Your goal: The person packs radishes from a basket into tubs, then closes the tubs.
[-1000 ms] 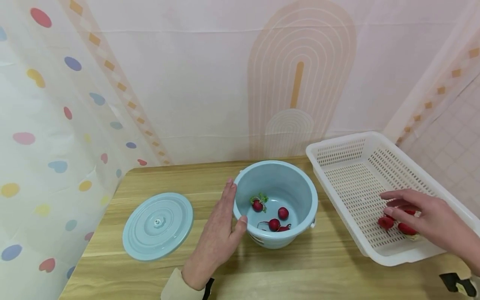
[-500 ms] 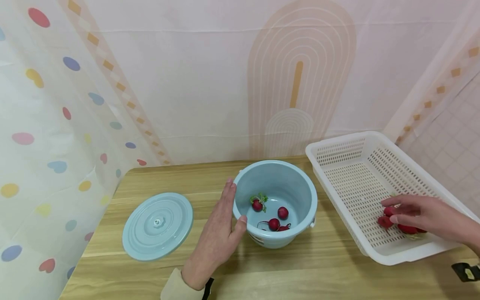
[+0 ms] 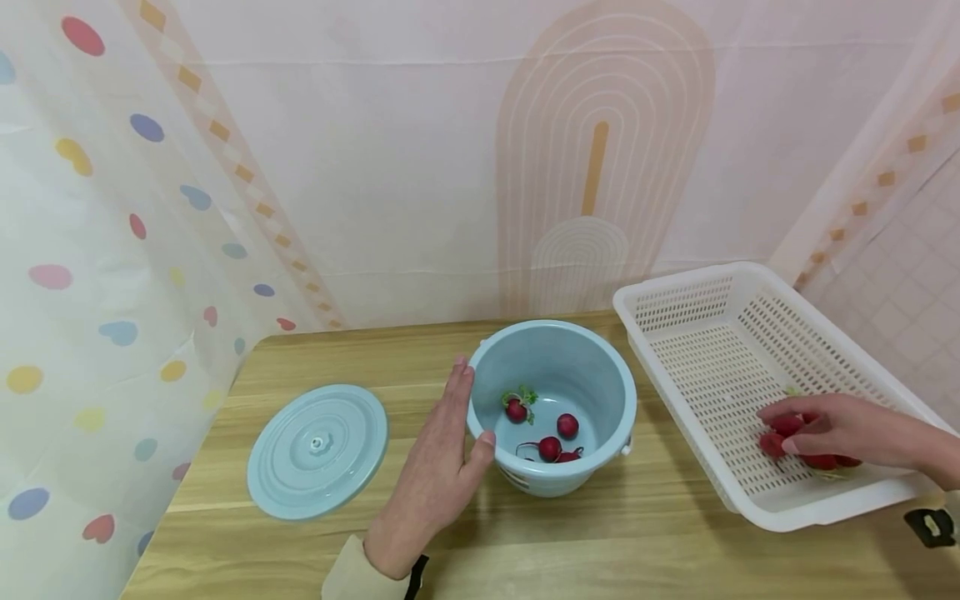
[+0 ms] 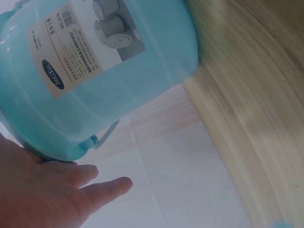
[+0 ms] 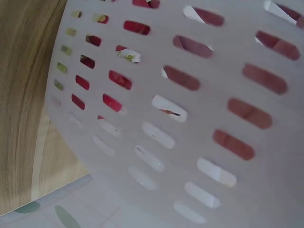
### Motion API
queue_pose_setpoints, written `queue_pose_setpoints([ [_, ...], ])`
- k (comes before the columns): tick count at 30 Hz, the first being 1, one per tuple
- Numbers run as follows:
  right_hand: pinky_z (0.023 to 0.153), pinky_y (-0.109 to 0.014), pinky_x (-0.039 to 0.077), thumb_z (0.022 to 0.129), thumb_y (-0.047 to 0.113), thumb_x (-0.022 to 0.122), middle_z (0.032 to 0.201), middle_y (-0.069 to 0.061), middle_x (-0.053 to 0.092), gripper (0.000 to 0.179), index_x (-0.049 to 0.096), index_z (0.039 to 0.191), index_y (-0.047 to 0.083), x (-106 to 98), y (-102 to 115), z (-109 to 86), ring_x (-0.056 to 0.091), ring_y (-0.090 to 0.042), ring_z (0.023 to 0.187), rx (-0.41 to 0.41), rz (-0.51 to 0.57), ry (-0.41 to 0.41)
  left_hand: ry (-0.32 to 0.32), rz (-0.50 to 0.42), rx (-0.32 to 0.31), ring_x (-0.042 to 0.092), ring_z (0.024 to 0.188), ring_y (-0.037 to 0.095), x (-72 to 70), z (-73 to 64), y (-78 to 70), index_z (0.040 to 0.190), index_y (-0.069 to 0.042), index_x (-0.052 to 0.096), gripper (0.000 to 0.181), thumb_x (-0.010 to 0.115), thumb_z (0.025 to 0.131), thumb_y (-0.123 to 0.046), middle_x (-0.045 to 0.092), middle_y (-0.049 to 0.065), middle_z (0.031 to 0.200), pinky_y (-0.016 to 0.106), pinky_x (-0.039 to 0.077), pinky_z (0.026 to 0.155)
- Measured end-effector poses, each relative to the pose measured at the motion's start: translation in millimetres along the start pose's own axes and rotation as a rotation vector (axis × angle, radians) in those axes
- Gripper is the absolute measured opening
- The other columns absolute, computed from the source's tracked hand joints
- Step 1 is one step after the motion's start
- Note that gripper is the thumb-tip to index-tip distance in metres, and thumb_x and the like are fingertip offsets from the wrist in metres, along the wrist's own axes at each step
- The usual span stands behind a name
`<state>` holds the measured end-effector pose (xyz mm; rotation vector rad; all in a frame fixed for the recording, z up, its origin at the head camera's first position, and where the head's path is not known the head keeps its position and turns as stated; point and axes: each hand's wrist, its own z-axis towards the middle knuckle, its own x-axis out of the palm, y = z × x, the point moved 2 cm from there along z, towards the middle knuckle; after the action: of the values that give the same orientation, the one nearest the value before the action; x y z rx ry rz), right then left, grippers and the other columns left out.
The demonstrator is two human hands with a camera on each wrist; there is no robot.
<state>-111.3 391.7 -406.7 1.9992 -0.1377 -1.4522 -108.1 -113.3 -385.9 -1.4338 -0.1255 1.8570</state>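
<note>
My left hand (image 3: 438,467) lies along the near left side of the light blue bucket (image 3: 551,333), fingers straight against its rim. The left wrist view shows those fingers at the rim of the labelled bucket (image 4: 95,95). Inside are several red radishes (image 3: 550,449), one with green leaves. My right hand (image 3: 855,429) reaches into the white slotted basket (image 3: 712,350), its thumb and fingers around a radish (image 3: 786,424). More radishes (image 3: 817,462) lie beneath that hand, partly hidden. Through the slots of the basket wall (image 5: 156,137), the right wrist view catches red radishes and parts of the hand.
A round light blue lid (image 3: 317,450) lies flat on the wooden table (image 3: 555,542), left of the left hand. Behind the table hangs a patterned cloth (image 3: 420,167). The basket's long wall stands between the right hand and the bucket.
My right hand has lowered among the radishes in the basket, and its thumb and fingers have closed in around one. The left hand and bucket have stayed in place.
</note>
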Motion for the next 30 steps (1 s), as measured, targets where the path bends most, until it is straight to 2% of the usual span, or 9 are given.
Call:
queue_pose_setpoints([
  [4,0.075,-0.020,0.051,0.093,0.019,0.077,0.117,-0.012,0.073,0.038,0.070,0.125,0.001,0,1,1.3,0.057,0.006,0.099,0.010,-0.052,0.001,0.004,-0.004,-0.001,0.024,0.156,0.028,-0.3,0.4,-0.6,0.165,-0.005,0.019,0.075,0.049,0.102,-0.031,0.012,0.007,0.173,0.053,0.029,0.122],
  [10,0.077,-0.018,0.050,0.092,0.017,0.077,0.117,-0.004,0.074,0.035,0.071,0.124,0.004,2,4,6.4,0.055,0.009,0.102,-0.071,-0.063,-0.001,0.005,-0.006,-0.004,0.023,0.156,0.027,-0.3,1.0,-0.9,0.165,-0.005,0.018,0.075,0.048,0.102,-0.031,0.011,0.007,0.173,0.052,0.028,0.122],
  [14,0.077,-0.017,0.049,0.095,0.011,0.073,0.120,-0.003,0.074,0.034,0.069,0.128,0.004,5,5,9.8,0.056,0.007,0.104,-0.135,0.033,0.043,-0.001,-0.004,0.000,0.024,0.155,0.028,0.1,0.7,-0.9,0.165,-0.004,0.019,0.075,0.049,0.102,-0.031,0.012,0.008,0.173,0.053,0.029,0.121],
  [17,0.077,-0.018,0.050,0.097,0.007,0.069,0.122,-0.014,0.072,0.035,0.066,0.131,0.000,8,6,12.0,0.058,0.006,0.106,-0.161,0.110,0.085,-0.005,-0.002,0.003,0.025,0.155,0.029,0.6,0.5,-0.4,0.165,-0.005,0.019,0.075,0.049,0.102,-0.030,0.012,0.008,0.173,0.053,0.030,0.121],
  [19,0.078,-0.019,0.052,0.098,0.008,0.068,0.123,-0.022,0.070,0.036,0.065,0.132,-0.002,10,7,13.2,0.060,0.005,0.108,-0.155,0.151,0.110,-0.006,-0.002,0.005,0.024,0.155,0.029,0.8,0.3,-0.1,0.165,-0.005,0.018,0.076,0.050,0.101,-0.030,0.012,0.008,0.173,0.053,0.029,0.121],
  [22,0.075,-0.021,0.053,0.097,0.008,0.068,0.125,-0.028,0.068,0.038,0.063,0.132,-0.005,12,10,13.5,0.060,0.004,0.103,-0.129,0.193,0.140,-0.012,0.000,0.008,0.024,0.155,0.030,0.9,0.3,0.1,0.165,-0.005,0.018,0.076,0.050,0.101,-0.030,0.012,0.009,0.173,0.054,0.030,0.121],
  [26,0.073,-0.022,0.054,0.097,0.008,0.069,0.123,-0.028,0.068,0.038,0.062,0.131,-0.006,14,13,13.4,0.061,0.003,0.099,-0.127,0.202,0.153,-0.015,0.002,0.009,0.024,0.155,0.030,1.1,0.7,0.2,0.165,-0.004,0.018,0.076,0.050,0.101,-0.030,0.013,0.009,0.173,0.054,0.030,0.120],
  [30,0.075,-0.023,0.053,0.095,0.011,0.073,0.118,-0.017,0.071,0.035,0.066,0.127,-0.002,16,16,13.3,0.061,0.001,0.097,-0.149,0.144,0.153,-0.012,0.004,0.009,0.025,0.155,0.030,1.4,0.8,0.1,0.165,-0.004,0.019,0.075,0.050,0.101,-0.030,0.014,0.010,0.173,0.054,0.031,0.120],
])
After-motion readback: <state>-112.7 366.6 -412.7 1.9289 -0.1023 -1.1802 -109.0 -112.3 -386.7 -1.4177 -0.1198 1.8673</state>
